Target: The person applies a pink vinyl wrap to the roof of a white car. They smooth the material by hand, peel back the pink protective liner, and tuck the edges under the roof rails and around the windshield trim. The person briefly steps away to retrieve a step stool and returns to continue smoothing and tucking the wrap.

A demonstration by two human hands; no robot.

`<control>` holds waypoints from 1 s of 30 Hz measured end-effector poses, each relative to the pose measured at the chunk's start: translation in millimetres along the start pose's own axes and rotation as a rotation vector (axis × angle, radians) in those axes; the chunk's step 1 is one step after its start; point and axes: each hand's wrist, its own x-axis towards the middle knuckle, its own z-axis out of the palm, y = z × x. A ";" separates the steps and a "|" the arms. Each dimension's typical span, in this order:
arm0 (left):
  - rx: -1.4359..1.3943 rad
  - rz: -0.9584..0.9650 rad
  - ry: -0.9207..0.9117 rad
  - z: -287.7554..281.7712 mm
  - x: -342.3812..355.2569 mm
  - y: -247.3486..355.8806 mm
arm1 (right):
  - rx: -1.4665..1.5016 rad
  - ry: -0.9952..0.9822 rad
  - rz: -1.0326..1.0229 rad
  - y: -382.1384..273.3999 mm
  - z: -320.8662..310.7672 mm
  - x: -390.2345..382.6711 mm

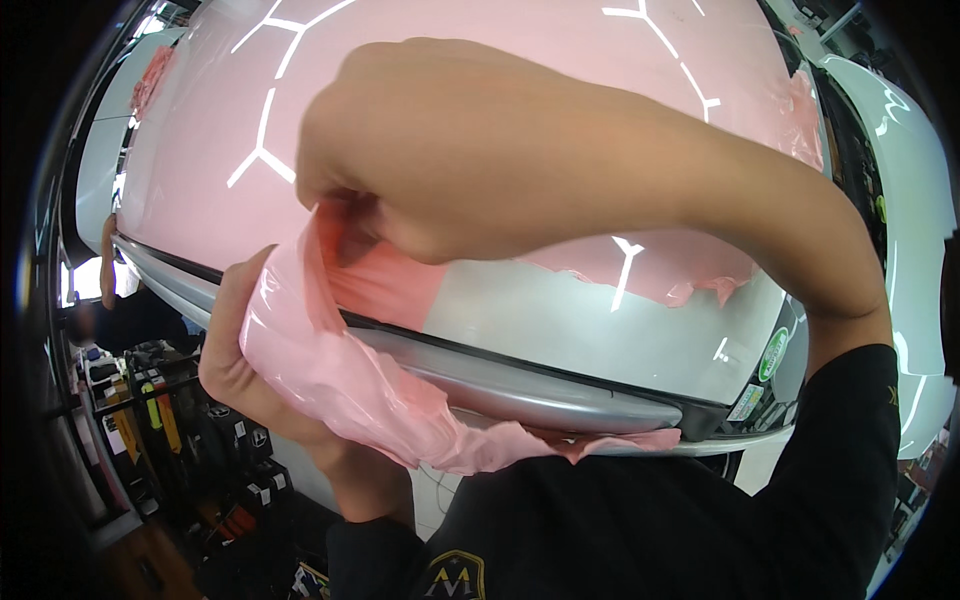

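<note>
A glossy pink film (200, 150) covers most of a pale car roof (600, 330). Its near part is pulled loose, and a crumpled strip of it (340, 380) hangs over the silver roof rail (520, 390). My right hand (400, 150) is closed in a fist over the film's folded edge, its fingertips partly hidden beneath. Lower left, my left hand (235, 345) wraps around the loose strip from outside, with most fingers behind it. Between the strip and a torn film edge, a bare stretch of roof shows.
Past the roof's right end are dark glass and a pale hood (905, 230). Torn film (800, 120) bunches at that end, and more (152, 80) at the far left. Another person in dark clothes (140, 315) is at the left. Shelves with tools (150, 420) stand below.
</note>
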 end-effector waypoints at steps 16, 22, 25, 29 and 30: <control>0.066 0.119 -0.207 -5.9 21.6 -5.9 | 0.197 -0.198 0.257 9.3 15.4 -14.1; 0.171 0.152 -0.362 -0.7 70.7 -13.9 | 0.253 0.050 0.318 16.0 31.2 -15.2; -0.056 0.026 -0.340 -2.4 86.0 -29.7 | 0.282 0.075 0.393 9.5 30.6 -4.0; 0.127 0.148 -0.315 -5.3 95.3 -32.8 | 0.270 0.121 0.367 11.7 37.5 5.6; 0.065 0.126 -0.316 -2.1 93.4 -29.3 | 0.270 0.126 0.367 12.2 39.6 7.7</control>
